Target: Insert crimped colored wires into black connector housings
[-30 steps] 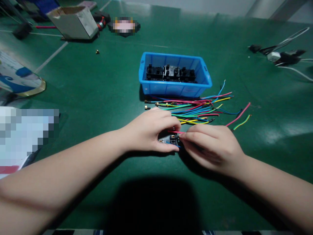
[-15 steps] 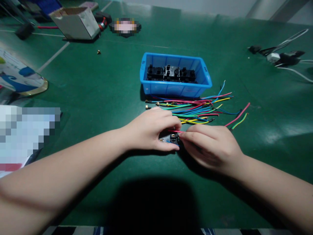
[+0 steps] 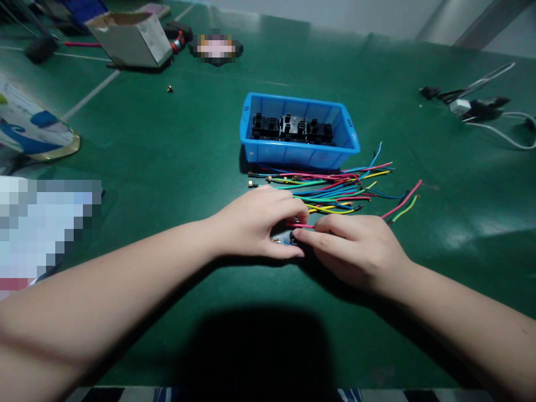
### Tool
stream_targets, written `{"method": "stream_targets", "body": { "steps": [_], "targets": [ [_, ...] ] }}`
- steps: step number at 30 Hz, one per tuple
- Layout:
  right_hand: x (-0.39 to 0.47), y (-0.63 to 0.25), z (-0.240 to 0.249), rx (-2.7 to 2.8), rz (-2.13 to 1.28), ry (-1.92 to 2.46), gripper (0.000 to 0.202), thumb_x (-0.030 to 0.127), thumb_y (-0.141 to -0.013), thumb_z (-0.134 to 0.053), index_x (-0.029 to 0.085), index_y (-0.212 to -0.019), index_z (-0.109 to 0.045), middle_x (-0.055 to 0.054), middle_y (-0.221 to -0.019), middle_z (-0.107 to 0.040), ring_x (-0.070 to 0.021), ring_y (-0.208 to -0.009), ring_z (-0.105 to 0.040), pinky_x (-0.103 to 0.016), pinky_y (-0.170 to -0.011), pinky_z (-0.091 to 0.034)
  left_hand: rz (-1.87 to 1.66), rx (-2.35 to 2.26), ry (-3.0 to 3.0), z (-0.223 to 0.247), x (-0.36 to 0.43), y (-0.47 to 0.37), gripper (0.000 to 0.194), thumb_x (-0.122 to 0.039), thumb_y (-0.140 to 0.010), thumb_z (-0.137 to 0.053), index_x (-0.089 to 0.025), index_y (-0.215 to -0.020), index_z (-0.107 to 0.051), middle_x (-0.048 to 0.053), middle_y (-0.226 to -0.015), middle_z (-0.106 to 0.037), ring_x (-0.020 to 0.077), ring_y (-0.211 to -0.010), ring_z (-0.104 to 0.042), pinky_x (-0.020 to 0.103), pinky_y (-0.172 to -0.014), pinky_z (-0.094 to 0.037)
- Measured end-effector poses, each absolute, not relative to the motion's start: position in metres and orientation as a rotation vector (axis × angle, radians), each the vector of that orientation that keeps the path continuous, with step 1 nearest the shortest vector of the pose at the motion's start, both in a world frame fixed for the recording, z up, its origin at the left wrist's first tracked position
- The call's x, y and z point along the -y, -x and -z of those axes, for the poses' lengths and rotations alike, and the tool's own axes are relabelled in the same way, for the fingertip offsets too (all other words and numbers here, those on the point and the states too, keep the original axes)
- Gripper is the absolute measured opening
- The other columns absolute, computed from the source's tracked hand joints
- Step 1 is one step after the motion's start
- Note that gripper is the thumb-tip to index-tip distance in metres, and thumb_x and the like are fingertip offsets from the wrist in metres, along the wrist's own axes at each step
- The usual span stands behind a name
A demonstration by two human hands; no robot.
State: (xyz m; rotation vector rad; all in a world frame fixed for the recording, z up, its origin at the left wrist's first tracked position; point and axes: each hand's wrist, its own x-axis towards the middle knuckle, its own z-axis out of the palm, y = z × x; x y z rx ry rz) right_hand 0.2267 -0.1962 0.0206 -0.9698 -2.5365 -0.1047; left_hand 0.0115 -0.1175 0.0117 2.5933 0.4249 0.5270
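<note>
My left hand [image 3: 263, 220] is closed around a small black plastic housing [image 3: 293, 239], with thumb on the near side and fingers on the far side. A metal terminal [image 3: 275, 240] and a bit of blue wire show at the housing's left. From the right, my right hand [image 3: 360, 245] meets it, its index fingertip pressed onto the top of the housing. Its thumb is hidden below. A red wire [image 3: 300, 225] runs across behind the housing and passes under the right hand's fingers. Just beyond lies a bundle of coloured wires [image 3: 335, 190] with metal terminals.
Behind the wires stands a blue bin [image 3: 301, 151] holding several black plastic housings [image 3: 293, 129]. An open cardboard box [image 3: 134, 42] is at the back left, with a small brass piece [image 3: 170, 89] in front. Dark plugs and pale cables [image 3: 477, 106] lie at the right.
My right index fingertip has slid left from beside the housing onto its top, covering the terminal slot there. My left hand keeps its hold. The view has shifted slightly.
</note>
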Motion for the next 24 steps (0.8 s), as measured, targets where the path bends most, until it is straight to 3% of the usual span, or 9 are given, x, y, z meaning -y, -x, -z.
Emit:
{"method": "stream_targets", "body": {
  "steps": [12, 21, 24],
  "targets": [
    [0.195, -0.2206, -0.0162, 2.522, 0.153, 0.946, 0.02, 0.02, -0.097, -0.049, 0.016, -0.095, -0.069, -0.005, -0.082, -0.07, -0.0138, -0.064, -0.057, -0.026, -0.056, -0.038, -0.486, -0.457, -2.561, -0.0138, 0.1188, -0.0129, 0.031, -0.038, -0.078, -0.072, -0.018, -0.1, -0.062, 0.002, -0.091, -0.067, 0.0168, -0.082, -0.058, 0.028, -0.073, -0.041],
    [0.1978, -0.2244, -0.0235, 2.394, 0.125, 0.961, 0.011, 0.016, -0.089, -0.055, 0.02, -0.096, -0.063, -0.008, -0.087, -0.071, -0.018, -0.072, -0.063, -0.03, -0.06, -0.047, -0.442, -0.436, -2.508, -0.0138, 0.1184, -0.0122, 0.046, -0.054, -0.081, -0.068, -0.017, -0.108, -0.061, 0.005, -0.1, -0.069, 0.0195, -0.091, -0.06, 0.03, -0.08, -0.042],
    [0.1975, -0.2246, -0.0231, 2.361, 0.077, 0.997, 0.013, 0.015, -0.088, -0.055, 0.021, -0.097, -0.062, -0.008, -0.087, -0.07, -0.0185, -0.072, -0.063, -0.03, -0.061, -0.048, -0.428, -0.438, -2.456, -0.0154, 0.1181, -0.012, 0.039, -0.05, -0.089, -0.06, -0.017, -0.11, -0.06, 0.005, -0.1, -0.069, 0.0184, -0.091, -0.061, 0.031, -0.084, -0.043]
  ]
}}
